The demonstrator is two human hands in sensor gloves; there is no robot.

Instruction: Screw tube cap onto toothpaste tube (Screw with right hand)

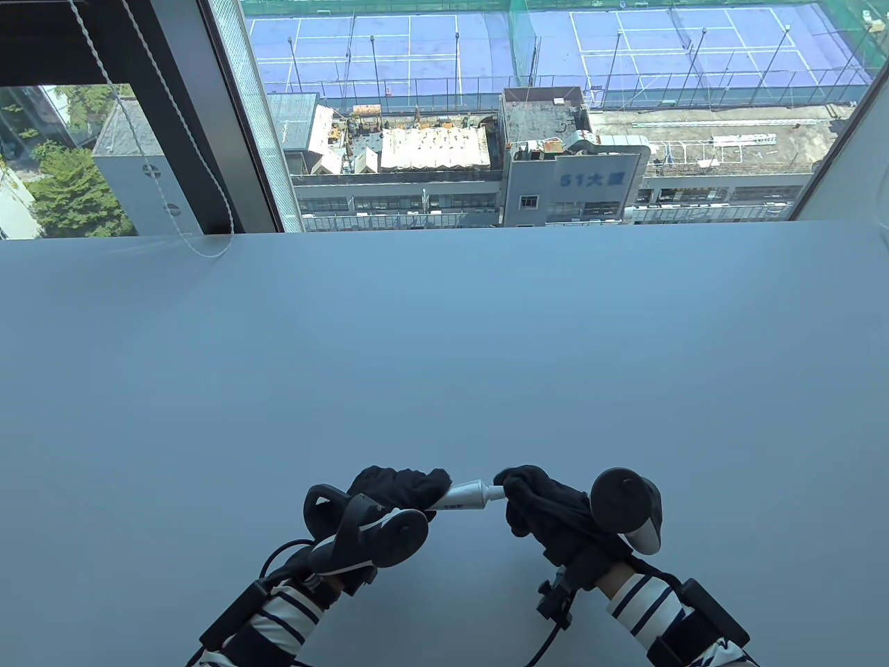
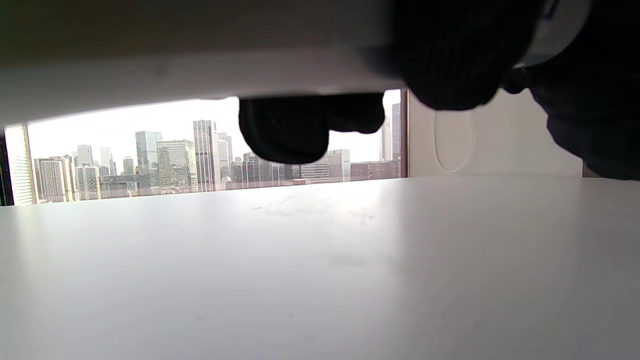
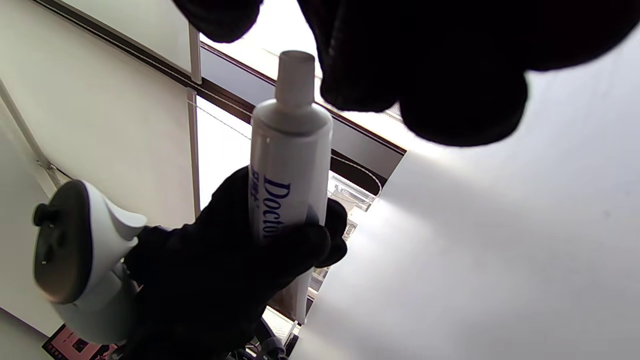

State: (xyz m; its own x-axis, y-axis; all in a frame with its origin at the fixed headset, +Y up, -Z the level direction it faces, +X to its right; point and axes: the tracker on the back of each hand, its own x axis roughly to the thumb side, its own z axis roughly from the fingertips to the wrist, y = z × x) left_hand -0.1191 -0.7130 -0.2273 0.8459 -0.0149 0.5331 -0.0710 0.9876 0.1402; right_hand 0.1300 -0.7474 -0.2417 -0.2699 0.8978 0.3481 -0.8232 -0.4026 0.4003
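The white toothpaste tube [image 1: 464,495] lies level between my hands, just above the table near its front edge. My left hand [image 1: 399,486] grips its body, as the right wrist view [image 3: 240,260] also shows. The tube [image 3: 290,165] has blue lettering and its nozzle [image 3: 295,75] is bare. My right hand [image 1: 528,490] is at the nozzle end, with its gloved fingers [image 3: 425,75] curled right beside the nozzle. The cap shows in no view. In the left wrist view only dark fingers [image 2: 282,130] hang over the table.
The white table [image 1: 444,361] runs back to a large window [image 1: 542,111]. A blind cord [image 1: 173,208] hangs at the back left and its loop lies on the table's far edge.
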